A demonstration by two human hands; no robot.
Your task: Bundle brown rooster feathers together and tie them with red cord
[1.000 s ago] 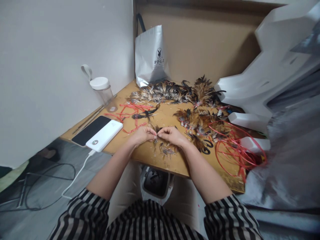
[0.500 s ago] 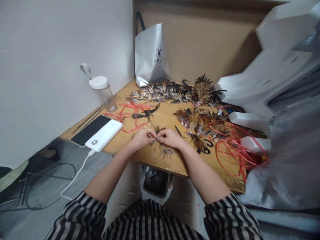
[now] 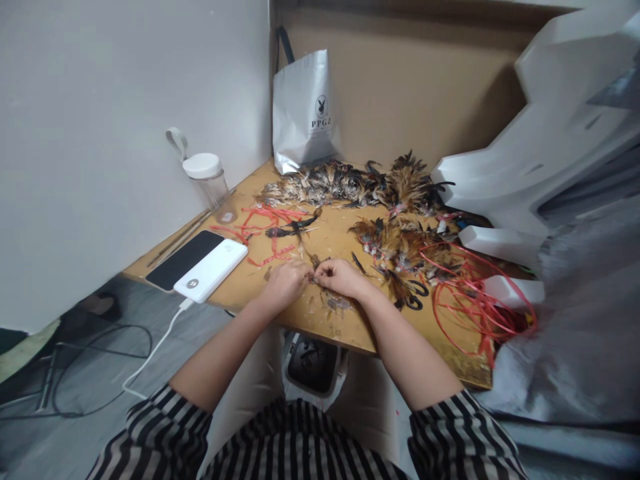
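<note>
My left hand (image 3: 289, 285) and my right hand (image 3: 341, 277) meet fingertip to fingertip over the front of the wooden table. Both are closed in a pinch on a small brownish feather (image 3: 315, 259), whose tip sticks out beyond my fingers; the rest of it is hidden. Fluff and loose feather scraps (image 3: 334, 301) lie on the table below my right hand. Right of that hand are a dark feather (image 3: 359, 262) and a small feather bunch (image 3: 395, 283) next to black-handled scissors (image 3: 416, 295).
A long row of feather bunches (image 3: 340, 183) lies at the back, with brown bunches (image 3: 400, 243) nearer. Red plastic strips (image 3: 475, 303) tangle at right, others at left (image 3: 273, 217). A power bank (image 3: 213, 270), phone (image 3: 185, 260), clear bottle (image 3: 213, 187) and silver bag (image 3: 303, 113) stand about. Below is a bin (image 3: 313, 363).
My left hand has turned over, so its back now faces up and hides more of its fingertips. My right hand keeps its pinch nearly in place. The view has shifted slightly.
</note>
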